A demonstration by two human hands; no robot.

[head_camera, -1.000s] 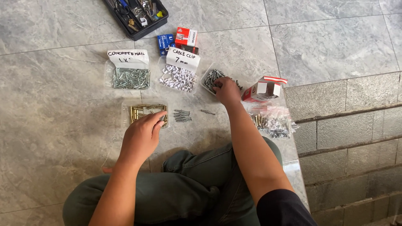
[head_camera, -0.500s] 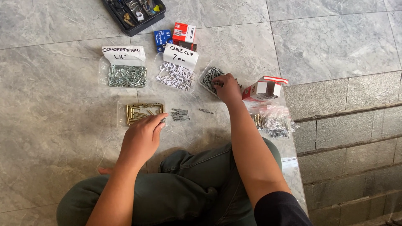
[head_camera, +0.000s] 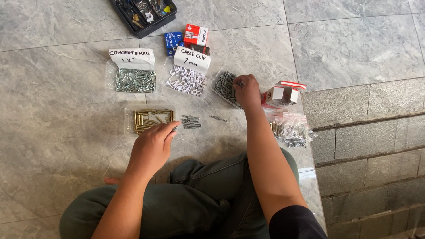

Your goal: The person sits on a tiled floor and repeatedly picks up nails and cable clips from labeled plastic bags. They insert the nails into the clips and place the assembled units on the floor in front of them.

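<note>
Seen from above, a seated person's two bare forearms reach forward over bent knees. The left hand (head_camera: 151, 147) lies low and near, palm down, fingers loosely curled, fingertips forward. The right hand (head_camera: 247, 91) stretches farther ahead, arm nearly straight, fingers bunched downward.

A home-repair spot on a grey tiled floor (head_camera: 66, 132): labelled hardware bags (head_camera: 135, 79), a tool case (head_camera: 144, 13) at the upper edge, a brick step (head_camera: 367, 146) at right.

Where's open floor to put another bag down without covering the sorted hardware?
Bare tile lies left of the silver nails bag and the brass pieces tray, and along the top right beyond the small open box. It is crowded from the left hand across the loose screws to the right hand.
</note>
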